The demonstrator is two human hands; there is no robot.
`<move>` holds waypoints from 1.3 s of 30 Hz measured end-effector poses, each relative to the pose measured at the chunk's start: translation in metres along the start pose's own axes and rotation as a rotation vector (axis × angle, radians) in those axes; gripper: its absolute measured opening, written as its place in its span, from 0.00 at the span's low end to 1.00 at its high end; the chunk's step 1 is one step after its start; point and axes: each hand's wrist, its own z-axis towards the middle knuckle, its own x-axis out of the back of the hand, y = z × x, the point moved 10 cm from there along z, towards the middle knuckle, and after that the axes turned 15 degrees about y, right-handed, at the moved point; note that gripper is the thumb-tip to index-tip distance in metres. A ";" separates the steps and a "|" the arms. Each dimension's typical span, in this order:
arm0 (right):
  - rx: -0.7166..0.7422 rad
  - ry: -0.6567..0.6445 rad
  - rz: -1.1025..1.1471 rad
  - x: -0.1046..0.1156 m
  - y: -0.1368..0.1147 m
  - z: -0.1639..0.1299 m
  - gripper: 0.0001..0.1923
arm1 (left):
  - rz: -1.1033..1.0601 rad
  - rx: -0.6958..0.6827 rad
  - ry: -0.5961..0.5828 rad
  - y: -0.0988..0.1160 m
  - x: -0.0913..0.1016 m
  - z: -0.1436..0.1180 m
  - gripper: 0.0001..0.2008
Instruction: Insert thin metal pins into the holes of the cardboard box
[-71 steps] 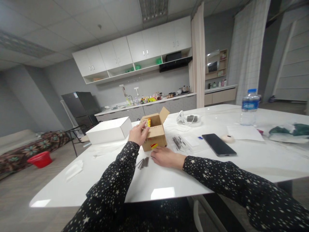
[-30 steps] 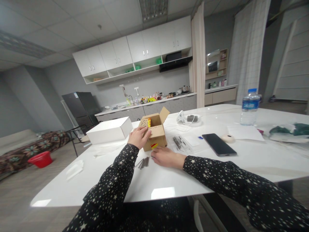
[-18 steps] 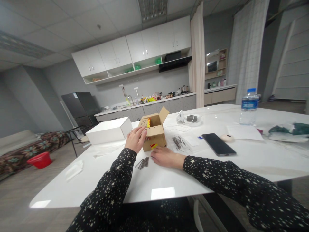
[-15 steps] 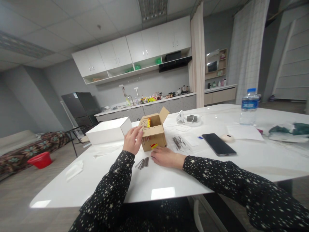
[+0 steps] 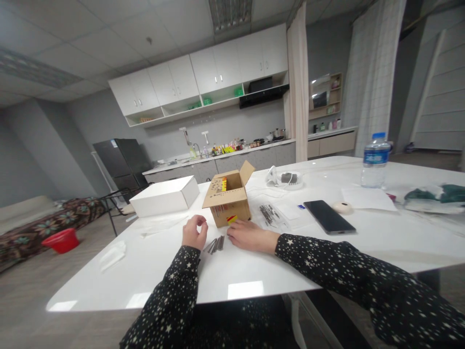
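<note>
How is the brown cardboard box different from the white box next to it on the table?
The cardboard box is brown, with its top flaps open and red and yellow labels; the white box is plain and closed. The white box is wider and flatter; the cardboard box is taller and narrower. Both rest on the white table.

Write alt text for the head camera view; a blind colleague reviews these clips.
A person's left hand hovers, loosely curled, beside a small pile of nails on a white table. The right hand lies flat before an open cardboard box.
</note>
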 end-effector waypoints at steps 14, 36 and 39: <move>0.015 0.002 -0.001 -0.001 -0.003 -0.001 0.12 | 0.482 0.091 -0.563 -0.027 -0.040 -0.041 0.10; 0.007 0.008 0.010 -0.002 -0.005 0.000 0.12 | 0.433 0.151 -0.553 -0.032 -0.032 -0.043 0.07; 0.021 0.005 0.002 -0.002 -0.006 0.000 0.13 | 0.435 0.159 -0.525 -0.032 -0.029 -0.041 0.07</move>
